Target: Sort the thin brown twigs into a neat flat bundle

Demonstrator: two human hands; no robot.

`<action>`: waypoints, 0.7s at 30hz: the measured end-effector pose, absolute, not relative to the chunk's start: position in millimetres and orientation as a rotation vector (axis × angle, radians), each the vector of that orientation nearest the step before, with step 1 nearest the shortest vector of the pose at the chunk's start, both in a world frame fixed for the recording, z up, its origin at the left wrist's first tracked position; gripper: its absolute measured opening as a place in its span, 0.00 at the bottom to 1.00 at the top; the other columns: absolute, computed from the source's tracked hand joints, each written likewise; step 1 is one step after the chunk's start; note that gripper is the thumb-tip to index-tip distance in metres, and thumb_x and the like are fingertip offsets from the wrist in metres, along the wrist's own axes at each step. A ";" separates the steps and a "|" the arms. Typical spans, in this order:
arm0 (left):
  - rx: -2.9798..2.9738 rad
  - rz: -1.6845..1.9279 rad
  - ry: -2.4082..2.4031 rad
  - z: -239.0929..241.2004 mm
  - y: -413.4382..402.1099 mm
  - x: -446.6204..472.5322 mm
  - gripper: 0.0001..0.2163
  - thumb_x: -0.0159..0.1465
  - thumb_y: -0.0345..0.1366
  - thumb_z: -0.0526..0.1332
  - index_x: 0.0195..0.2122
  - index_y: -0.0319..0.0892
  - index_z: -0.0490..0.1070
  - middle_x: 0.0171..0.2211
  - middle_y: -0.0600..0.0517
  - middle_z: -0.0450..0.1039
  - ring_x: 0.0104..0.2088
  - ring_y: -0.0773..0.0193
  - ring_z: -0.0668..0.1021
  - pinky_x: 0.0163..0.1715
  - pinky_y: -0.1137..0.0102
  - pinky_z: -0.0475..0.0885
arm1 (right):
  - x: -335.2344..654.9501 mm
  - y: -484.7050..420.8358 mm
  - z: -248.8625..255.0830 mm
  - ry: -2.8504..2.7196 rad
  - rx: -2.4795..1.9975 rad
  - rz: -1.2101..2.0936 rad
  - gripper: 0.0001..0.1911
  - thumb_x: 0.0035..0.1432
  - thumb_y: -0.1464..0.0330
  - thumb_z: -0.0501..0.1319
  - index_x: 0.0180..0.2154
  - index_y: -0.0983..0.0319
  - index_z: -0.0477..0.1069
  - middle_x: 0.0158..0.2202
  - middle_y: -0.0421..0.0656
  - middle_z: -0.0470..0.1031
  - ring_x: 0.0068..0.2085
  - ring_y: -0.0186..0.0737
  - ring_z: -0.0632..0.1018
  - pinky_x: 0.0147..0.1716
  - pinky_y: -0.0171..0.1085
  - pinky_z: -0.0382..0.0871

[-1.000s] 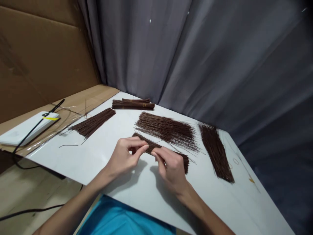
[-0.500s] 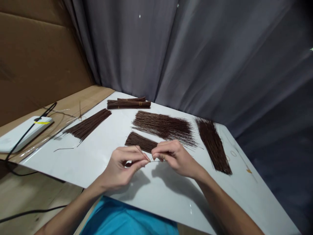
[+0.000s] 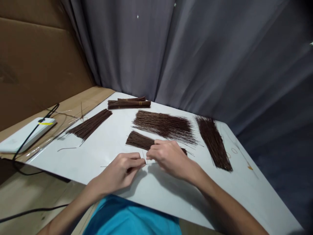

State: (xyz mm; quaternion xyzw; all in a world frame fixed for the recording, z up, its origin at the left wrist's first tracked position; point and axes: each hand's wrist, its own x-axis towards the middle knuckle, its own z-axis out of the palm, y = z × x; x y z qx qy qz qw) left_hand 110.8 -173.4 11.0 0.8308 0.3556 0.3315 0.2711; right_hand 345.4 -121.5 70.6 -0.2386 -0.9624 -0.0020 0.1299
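Observation:
My left hand [image 3: 123,169] and my right hand [image 3: 166,156] meet fingertip to fingertip over the white board [image 3: 97,153]. Both are closed in a pinch on a thin brown stick [image 3: 144,157], which barely shows between them. Just behind my right hand lies a small pile of brown sticks [image 3: 139,141], partly covered by that hand. A wider loose pile [image 3: 163,125] is spread beyond it.
Another stick pile [image 3: 214,143] lies at the right, one more [image 3: 89,125] at the left, and tied bundles [image 3: 129,103] at the back. A white device [image 3: 24,133] with a black cable sits on the left. Grey curtain and cardboard stand behind.
My hands moved from the small pile toward me and came together; both now pinch a single stick lower over the board. The view shifted slightly.

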 end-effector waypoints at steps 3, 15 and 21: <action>1.938 0.960 0.882 23.3 -179.1 107.6 0.10 0.74 0.33 0.63 0.38 0.41 0.85 0.31 0.49 0.76 0.30 0.65 0.75 0.28 0.70 0.65 | 352.3 -110.7 74.6 -2.690 -0.605 0.600 0.10 0.68 0.79 0.66 0.37 0.59 0.81 0.35 0.38 0.84 0.38 0.37 0.79 0.35 0.35 0.63; 1.165 1.194 1.228 11.2 -176.8 131.5 0.19 0.69 0.52 0.68 0.33 0.38 0.80 0.20 0.56 0.67 0.17 0.73 0.62 0.18 0.74 0.55 | 335.5 -136.7 25.8 -2.285 -0.872 0.467 0.09 0.75 0.72 0.59 0.43 0.60 0.79 0.36 0.41 0.83 0.33 0.37 0.80 0.34 0.35 0.66; 1.390 1.245 1.373 -3.2 -169.2 139.3 0.17 0.72 0.50 0.64 0.47 0.42 0.82 0.43 0.47 0.82 0.40 0.59 0.81 0.36 0.69 0.74 | 340.0 -135.1 16.5 -2.425 -0.912 -0.102 0.08 0.76 0.72 0.59 0.42 0.62 0.76 0.32 0.41 0.79 0.34 0.40 0.76 0.34 0.40 0.60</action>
